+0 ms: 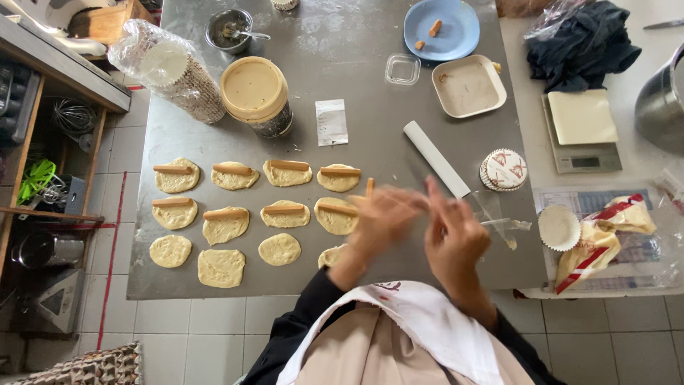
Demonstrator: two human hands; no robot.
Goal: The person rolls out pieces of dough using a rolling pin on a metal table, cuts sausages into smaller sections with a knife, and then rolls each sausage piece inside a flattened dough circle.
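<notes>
Flat rounds of pale dough (225, 225) lie in three rows on a steel table (342, 78). The top two rows each carry a small sausage stick (233, 170); the bottom row (220, 267) is bare. My left hand (381, 221), blurred with motion, hovers over the right end of the rows and seems to pinch a sausage stick (370, 187) upright. My right hand (452, 239) is beside it, fingers raised, touching a clear plastic wrapper (499, 214). Whether it grips the wrapper I cannot tell.
A white rolling pin (436, 158) lies right of the dough. Behind stand a lidded jar (256, 96), bagged paper cups (174, 71), a blue plate (442, 28), a white tray (469, 87), paper cupcake liners (504, 169) and a scale (583, 135). Shelves with utensils (43, 178) stand left.
</notes>
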